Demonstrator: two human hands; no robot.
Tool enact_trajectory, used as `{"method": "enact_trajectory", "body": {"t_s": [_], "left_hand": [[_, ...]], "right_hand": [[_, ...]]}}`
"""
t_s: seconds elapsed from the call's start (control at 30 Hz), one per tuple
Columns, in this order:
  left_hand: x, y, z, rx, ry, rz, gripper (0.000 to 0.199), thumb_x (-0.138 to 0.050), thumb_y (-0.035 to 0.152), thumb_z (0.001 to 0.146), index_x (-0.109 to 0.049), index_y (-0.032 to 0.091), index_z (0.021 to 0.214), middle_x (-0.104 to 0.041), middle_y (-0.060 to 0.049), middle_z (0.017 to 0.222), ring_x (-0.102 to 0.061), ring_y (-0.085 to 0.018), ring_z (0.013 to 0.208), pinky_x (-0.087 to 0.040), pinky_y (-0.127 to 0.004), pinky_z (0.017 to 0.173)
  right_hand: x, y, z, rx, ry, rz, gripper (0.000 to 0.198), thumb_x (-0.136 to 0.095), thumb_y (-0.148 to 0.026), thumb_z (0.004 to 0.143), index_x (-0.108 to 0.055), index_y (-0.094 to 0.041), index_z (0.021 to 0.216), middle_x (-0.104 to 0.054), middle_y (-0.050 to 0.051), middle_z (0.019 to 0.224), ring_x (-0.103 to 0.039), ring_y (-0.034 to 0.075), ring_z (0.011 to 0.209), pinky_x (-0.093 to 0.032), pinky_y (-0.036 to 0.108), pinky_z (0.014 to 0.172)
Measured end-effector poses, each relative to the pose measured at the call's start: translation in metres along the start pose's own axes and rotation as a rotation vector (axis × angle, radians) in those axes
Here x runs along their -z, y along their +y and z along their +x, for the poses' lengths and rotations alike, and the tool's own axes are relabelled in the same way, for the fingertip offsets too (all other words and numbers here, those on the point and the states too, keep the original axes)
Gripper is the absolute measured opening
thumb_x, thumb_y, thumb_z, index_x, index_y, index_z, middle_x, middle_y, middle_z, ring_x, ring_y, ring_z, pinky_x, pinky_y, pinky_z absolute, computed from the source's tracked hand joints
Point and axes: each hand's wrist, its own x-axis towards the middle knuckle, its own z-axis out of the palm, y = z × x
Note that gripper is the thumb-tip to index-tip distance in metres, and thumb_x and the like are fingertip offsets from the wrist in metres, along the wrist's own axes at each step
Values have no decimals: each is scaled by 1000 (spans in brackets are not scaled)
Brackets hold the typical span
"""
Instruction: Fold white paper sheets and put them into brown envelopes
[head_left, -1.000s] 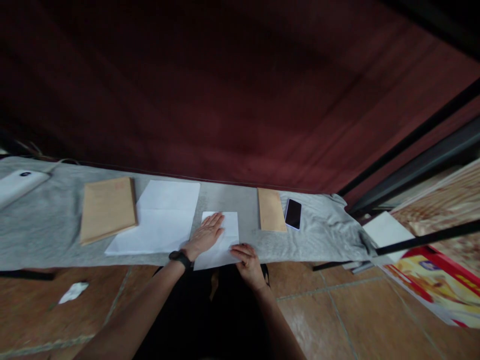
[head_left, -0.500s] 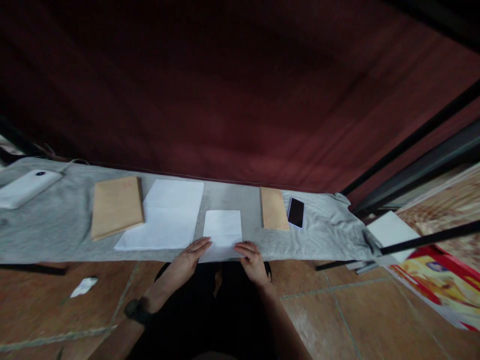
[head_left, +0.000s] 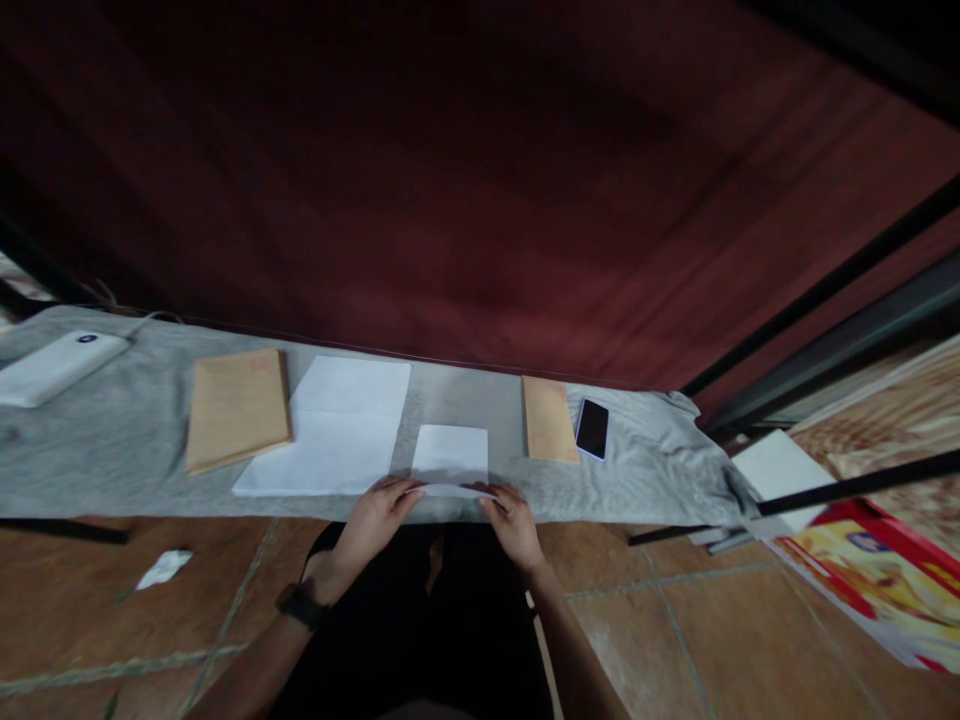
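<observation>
A small white sheet of paper (head_left: 451, 453) lies before me at the front of the cloth-covered table, its near edge bent up. My left hand (head_left: 381, 512) pinches the raised edge at its left corner. At the right corner, my right hand (head_left: 513, 520) grips the same edge between thumb and fingers. Left of the small sheet is a stack of larger white paper (head_left: 345, 425) with a crease across it. A pile of brown envelopes (head_left: 238, 408) overlaps that stack's left side. Another brown envelope (head_left: 550, 420) rests to the right of my hands.
A phone (head_left: 592, 429) lies beside the right envelope. At the far left of the grey cloth (head_left: 157, 390) is a white device (head_left: 64, 368) with a cable. A dark red curtain hangs behind. Metal bars, a white box and a red-yellow carton (head_left: 881, 575) are at right.
The near edge of the small sheet, flat under my fingers before, is now lifted and curled upward. Both hands have gone from pressing on the paper to gripping its corners.
</observation>
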Motion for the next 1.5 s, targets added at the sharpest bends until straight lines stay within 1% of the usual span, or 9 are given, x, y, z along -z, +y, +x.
{"method": "enact_trajectory", "body": {"t_s": [0.13, 0.27, 0.4, 0.5, 0.63, 0.77, 1.0, 1.33, 1.5], "left_hand": [[1, 9, 10, 130, 1, 14, 36, -46, 46, 96, -71, 21, 98, -77, -7, 101, -71, -23, 95, -54, -32, 86], [-2, 12, 21, 221, 23, 24, 31, -48, 42, 96, -69, 21, 91, -75, -4, 87, -69, -19, 80, -50, -28, 75], [-4, 14, 32, 260, 57, 11, 28, -48, 39, 96, -68, 20, 90, -72, -2, 80, -65, -16, 72, -45, -25, 69], [-4, 17, 40, 301, 57, 62, 30, -47, 40, 97, -67, 20, 89, -70, -2, 76, -63, -16, 69, -42, -25, 66], [-5, 21, 51, 350, 38, 172, 30, -44, 40, 99, -68, 21, 97, -72, -3, 81, -66, -17, 74, -40, -25, 65], [-6, 21, 59, 376, 20, 252, 33, -41, 42, 100, -67, 22, 103, -75, -5, 86, -69, -19, 81, -39, -25, 64], [-9, 27, 68, 426, 4, 407, 39, -37, 45, 101, -67, 22, 108, -77, -9, 94, -72, -22, 88, -44, -27, 67], [-15, 32, 71, 420, 24, 448, 42, -34, 42, 102, -64, 19, 121, -76, -13, 92, -73, -26, 86, -47, -31, 67], [-18, 30, 73, 436, 46, 450, 42, -34, 42, 102, -65, 18, 117, -76, -13, 92, -73, -27, 88, -48, -32, 69]], "right_hand": [[-3, -2, 13, -70, 33, -88, 33, -49, -39, 101, -72, -20, 86, -72, 5, 84, -67, 19, 84, -53, 30, 80], [-9, -4, 25, -146, 49, -125, 32, -46, -36, 101, -71, -18, 94, -74, 7, 89, -69, 19, 84, -51, 27, 77], [-11, -8, 36, -247, 48, -199, 29, -47, -36, 101, -71, -20, 105, -76, 6, 95, -71, 20, 86, -50, 25, 75], [-11, -11, 44, -313, 29, -280, 27, -48, -37, 102, -71, -23, 106, -77, 4, 93, -72, 19, 86, -49, 24, 72], [-12, -14, 56, -387, 14, -408, 27, -49, -39, 101, -72, -24, 106, -77, 3, 90, -73, 18, 84, -49, 22, 70], [-12, -16, 63, -419, 6, -464, 29, -49, -41, 101, -72, -24, 108, -77, 4, 91, -73, 19, 85, -49, 23, 70], [-16, -21, 72, -486, -23, -564, 30, -49, -42, 102, -70, -23, 108, -77, 8, 89, -74, 21, 84, -48, 25, 70], [-23, -24, 79, -492, -31, -654, 31, -45, -39, 104, -65, -17, 111, -76, 13, 88, -75, 22, 83, -50, 27, 70], [-25, -26, 80, -510, -36, -691, 31, -44, -40, 105, -62, -16, 113, -76, 14, 88, -76, 24, 83, -51, 30, 72]]}}
